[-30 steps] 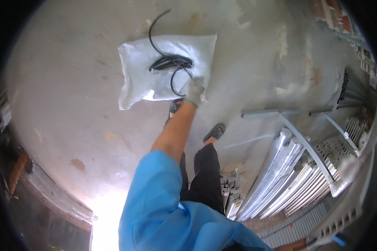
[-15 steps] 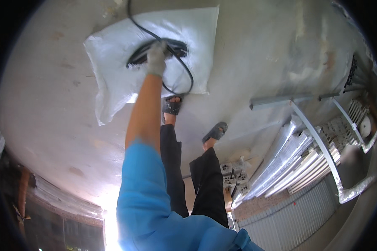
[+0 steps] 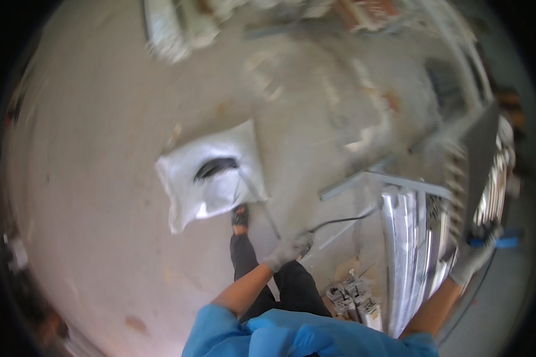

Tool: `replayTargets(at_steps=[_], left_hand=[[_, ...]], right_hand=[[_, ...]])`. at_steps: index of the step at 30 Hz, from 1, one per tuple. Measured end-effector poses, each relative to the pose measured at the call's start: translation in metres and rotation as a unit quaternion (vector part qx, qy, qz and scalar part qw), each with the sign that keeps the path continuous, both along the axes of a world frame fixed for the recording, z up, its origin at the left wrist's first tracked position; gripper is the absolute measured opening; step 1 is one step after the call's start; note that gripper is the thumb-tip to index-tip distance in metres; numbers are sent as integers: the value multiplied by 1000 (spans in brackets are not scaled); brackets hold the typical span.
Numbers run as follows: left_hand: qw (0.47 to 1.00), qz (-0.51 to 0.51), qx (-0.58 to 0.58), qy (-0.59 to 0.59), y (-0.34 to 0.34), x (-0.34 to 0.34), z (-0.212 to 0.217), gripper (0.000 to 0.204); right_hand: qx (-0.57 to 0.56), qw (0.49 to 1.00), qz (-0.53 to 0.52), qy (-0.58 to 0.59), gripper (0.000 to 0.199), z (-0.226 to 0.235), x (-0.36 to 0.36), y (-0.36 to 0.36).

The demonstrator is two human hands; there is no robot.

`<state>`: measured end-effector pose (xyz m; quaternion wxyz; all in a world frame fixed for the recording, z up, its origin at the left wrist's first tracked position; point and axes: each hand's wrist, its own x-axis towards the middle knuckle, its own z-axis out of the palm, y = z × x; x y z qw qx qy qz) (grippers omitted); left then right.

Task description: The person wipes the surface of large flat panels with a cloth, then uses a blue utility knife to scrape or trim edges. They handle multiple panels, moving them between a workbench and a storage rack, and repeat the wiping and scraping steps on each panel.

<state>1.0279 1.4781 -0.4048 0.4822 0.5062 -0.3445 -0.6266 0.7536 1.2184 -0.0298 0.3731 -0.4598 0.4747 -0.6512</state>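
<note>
My left hand (image 3: 284,251), in a pale grey work glove, is closed around a long black strip (image 3: 346,220) that looks like rubber or cable. One end of the strip trails toward the right; its other length runs back to a white plastic sack (image 3: 187,196) lying flat on the floor. Through a slit in the sack's top, a dark coil (image 3: 215,168) of the same strip shows. Far to the right, my gloved right hand (image 3: 471,262) is closed on a blue-and-black object (image 3: 506,243), blurred, its kind unclear, beside a rack.
Long silvery profiles (image 3: 399,256) lie in a metal rack with a grey frame bar (image 3: 351,183) on the right. Small wrapped packages (image 3: 357,297) sit near my legs. More wrapped bundles (image 3: 167,30) lie at the far edge of the concrete floor (image 3: 101,178).
My view has swung right and back from the sack. My left hand has left the sack's opening, drawing the strip toward me. My right hand has come into view at the rack.
</note>
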Motion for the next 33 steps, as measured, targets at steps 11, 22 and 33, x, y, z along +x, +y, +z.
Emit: replayTargets(at_steps=[11,22,33], left_hand=[[937,-288,-182,-78,-30,-185,274,25],[926,-372,-64,-5,-119,-278,363,41],[872,-482,15,-86,-177,-188,265,30]], right_hand=[[268,933,227,82,49,-33,-138,193],[362,877,111,295,45,22,-344,218],[-69,928,-317,185,25,200,-548,115]])
